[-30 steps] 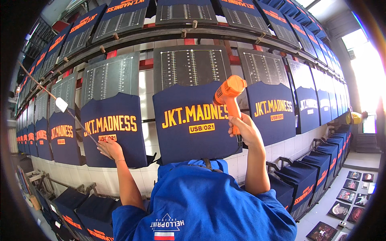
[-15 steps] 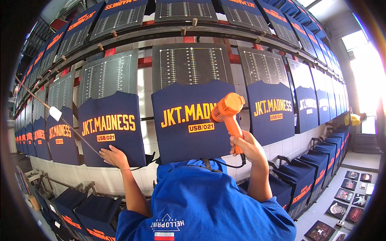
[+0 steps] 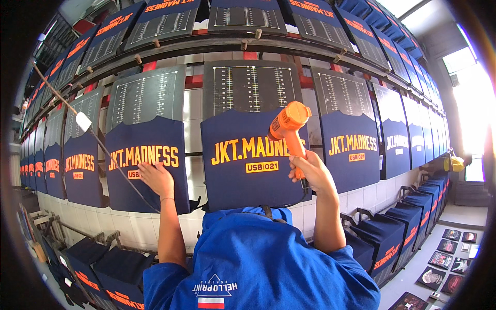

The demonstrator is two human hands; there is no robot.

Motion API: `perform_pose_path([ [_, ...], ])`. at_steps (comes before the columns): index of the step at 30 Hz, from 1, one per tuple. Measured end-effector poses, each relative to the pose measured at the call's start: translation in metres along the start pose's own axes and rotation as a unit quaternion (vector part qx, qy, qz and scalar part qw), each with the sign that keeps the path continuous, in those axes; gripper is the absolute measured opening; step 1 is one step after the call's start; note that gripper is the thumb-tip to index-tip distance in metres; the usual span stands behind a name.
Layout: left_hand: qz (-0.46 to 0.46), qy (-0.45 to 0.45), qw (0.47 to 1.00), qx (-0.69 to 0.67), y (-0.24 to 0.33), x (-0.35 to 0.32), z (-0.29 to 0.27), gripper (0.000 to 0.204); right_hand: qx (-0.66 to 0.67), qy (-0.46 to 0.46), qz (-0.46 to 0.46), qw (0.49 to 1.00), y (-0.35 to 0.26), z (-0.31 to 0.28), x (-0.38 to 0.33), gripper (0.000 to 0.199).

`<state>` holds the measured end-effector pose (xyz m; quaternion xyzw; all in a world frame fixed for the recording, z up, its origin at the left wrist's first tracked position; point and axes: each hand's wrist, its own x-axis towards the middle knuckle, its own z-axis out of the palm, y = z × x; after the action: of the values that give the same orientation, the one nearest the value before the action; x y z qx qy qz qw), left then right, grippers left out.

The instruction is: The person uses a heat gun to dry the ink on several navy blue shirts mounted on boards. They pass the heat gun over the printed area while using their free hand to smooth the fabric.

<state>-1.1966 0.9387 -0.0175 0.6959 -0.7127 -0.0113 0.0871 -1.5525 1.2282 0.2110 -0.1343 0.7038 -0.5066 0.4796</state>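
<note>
My right hand [image 3: 313,173] grips the handle of an orange heat gun [image 3: 290,135], held above a navy shirt [image 3: 227,186] with yellow-orange print. That shirt is stretched over a dark board [image 3: 235,95] marked with white scales, and the heat gun hides the end of its print. My left hand [image 3: 156,181], fingers stretched out, lies flat over the print of the neighbouring navy shirt [image 3: 121,194] on the left. Its fingers cover part of the small orange box under the lettering. A dark cord trails from the bottom of the heat gun's handle.
More printed navy shirts [image 3: 354,170] on boards run in rows to both sides, beyond a long rail [image 3: 206,45], and behind me. A cable with a white tag [image 3: 83,122] hangs across the left shirts. Framed pictures [image 3: 440,259] lie on the floor at the lower right.
My left hand has moved up from the lower part of the left shirt onto its print. The heat gun, still in my right hand, has shifted slightly up and left.
</note>
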Motion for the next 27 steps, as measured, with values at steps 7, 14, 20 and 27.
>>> perform_pose_path([
  [7, 0.134, -0.024, 0.991, -0.015, 0.024, -0.031, -0.005, 0.067, -0.054, -0.007, 0.044, 0.998, 0.009, -0.006, -0.021, 0.024],
  [14, 0.127, 0.007, 0.991, -0.046, 0.029, 0.022, 0.007, 0.062, -0.048, -0.025, 0.064, 0.997, 0.011, -0.003, -0.045, 0.026],
  [20, 0.196, -0.012, 0.98, -0.037, 0.058, 0.007, 0.005, 0.061, -0.064, -0.033, 0.056, 0.996, 0.006, 0.007, -0.033, 0.024],
  [27, 0.262, -0.042, 0.963, -0.054, 0.051, -0.032, -0.01, 0.062, -0.026, 0.003, 0.016, 1.0, 0.003, 0.008, -0.004, 0.024],
])
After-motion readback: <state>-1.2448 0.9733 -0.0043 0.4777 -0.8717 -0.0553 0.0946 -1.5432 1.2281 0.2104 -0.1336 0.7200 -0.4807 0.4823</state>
